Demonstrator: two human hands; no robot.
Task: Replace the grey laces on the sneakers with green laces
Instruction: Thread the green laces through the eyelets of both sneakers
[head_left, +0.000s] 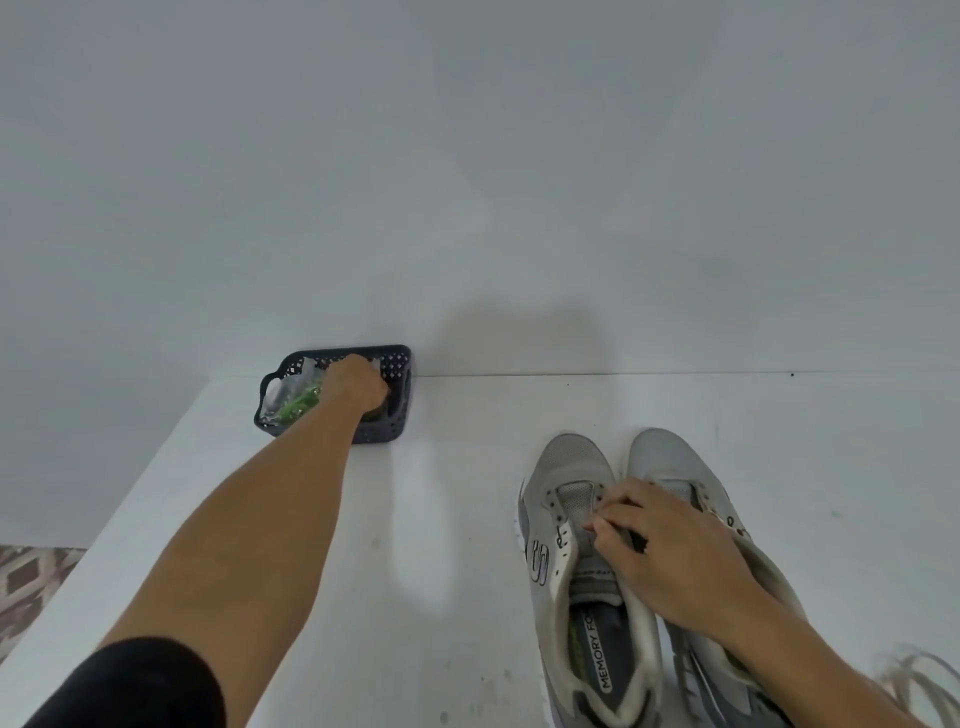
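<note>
Grey sneakers (587, 566) point toes away; right hand (670, 556) rests loosely, left hand's (358, 384) grip unclear.

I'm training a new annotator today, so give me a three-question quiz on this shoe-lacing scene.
1. True or false: the left hand is inside the basket.
2. Where do the green laces lie? A) in the basket B) threaded through a sneaker C) on the floor
3. Fill in: the right hand rests on the ____ of the left sneaker.

Key: 1 true. 2 A, in a clear packet. 3 tongue. The eyelets of both the left sneaker and the right sneaker look empty, and grey laces lie loose at the lower right.
</note>
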